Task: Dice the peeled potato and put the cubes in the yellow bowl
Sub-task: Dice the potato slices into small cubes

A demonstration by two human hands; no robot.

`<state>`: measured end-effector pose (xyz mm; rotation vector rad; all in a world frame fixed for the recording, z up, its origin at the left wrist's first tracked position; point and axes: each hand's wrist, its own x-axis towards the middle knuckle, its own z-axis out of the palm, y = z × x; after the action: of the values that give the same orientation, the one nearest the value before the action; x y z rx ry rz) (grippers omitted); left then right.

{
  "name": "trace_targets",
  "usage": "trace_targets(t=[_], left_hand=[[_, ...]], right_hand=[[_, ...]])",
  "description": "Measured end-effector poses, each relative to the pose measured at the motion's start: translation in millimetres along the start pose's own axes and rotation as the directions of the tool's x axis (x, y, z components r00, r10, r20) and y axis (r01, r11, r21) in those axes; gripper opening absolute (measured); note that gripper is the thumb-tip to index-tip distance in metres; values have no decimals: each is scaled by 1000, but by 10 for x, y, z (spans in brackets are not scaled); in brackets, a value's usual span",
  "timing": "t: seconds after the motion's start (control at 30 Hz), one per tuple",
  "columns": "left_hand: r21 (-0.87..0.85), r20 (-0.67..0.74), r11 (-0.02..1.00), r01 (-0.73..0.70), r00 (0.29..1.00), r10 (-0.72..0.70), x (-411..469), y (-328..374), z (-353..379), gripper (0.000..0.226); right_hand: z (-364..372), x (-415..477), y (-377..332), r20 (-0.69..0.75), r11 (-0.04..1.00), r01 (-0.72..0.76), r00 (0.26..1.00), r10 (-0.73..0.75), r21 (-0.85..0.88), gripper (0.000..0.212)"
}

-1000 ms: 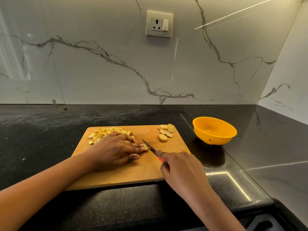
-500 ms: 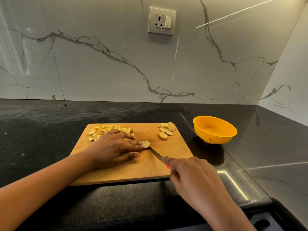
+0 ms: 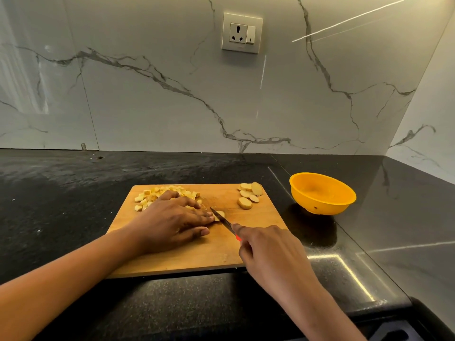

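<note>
From the head camera, you are partway through the dicing. Your left hand (image 3: pixel 172 219) lies flat on the wooden cutting board (image 3: pixel 197 257), fingers straight and pressed together, their tips holding down a potato slice (image 3: pixel 220 214). Your right hand (image 3: pixel 268 252) is curled round the red handle of the knife (image 3: pixel 222 219), forefinger laid along the spine. The blade sits on that slice, just beside your left fingertips.

A pile of potato cubes (image 3: pixel 150 196) lies at the board's far left corner, partly behind your left hand. The uncut round slices (image 3: pixel 248 195) wait at the far right corner. The yellow bowl (image 3: pixel 322 205) stands on the black countertop (image 3: pixel 61 205) just right of the board, and it looks empty: no cube has gone in.

By my reckoning you have yet to finish this slice, dice the rest, then carry everything over. I see nothing standing between board and bowl. The main hazard is the blade's nearness to your left fingertips. A wall socket (image 3: pixel 242 33) sits on the marble backsplash (image 3: pixel 147 94), well apart from the work.
</note>
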<state>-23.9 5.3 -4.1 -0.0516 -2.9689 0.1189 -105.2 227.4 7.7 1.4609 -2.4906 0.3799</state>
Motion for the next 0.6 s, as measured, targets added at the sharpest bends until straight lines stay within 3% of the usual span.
trace_targets(t=[0.23, 0.5, 0.6], left_hand=[[1, 11, 1000, 10, 1000, -10, 1, -10, 4, 81], [-41, -12, 999, 10, 1000, -10, 1, 8, -5, 84], [-202, -30, 978, 52, 998, -59, 23, 5, -3, 77]], right_hand=[[74, 114, -90, 135, 994, 53, 990, -39, -99, 53], [-171, -375, 39, 91, 999, 34, 995, -33, -12, 50], [-284, -419, 101, 37, 999, 20, 999, -21, 40, 49]])
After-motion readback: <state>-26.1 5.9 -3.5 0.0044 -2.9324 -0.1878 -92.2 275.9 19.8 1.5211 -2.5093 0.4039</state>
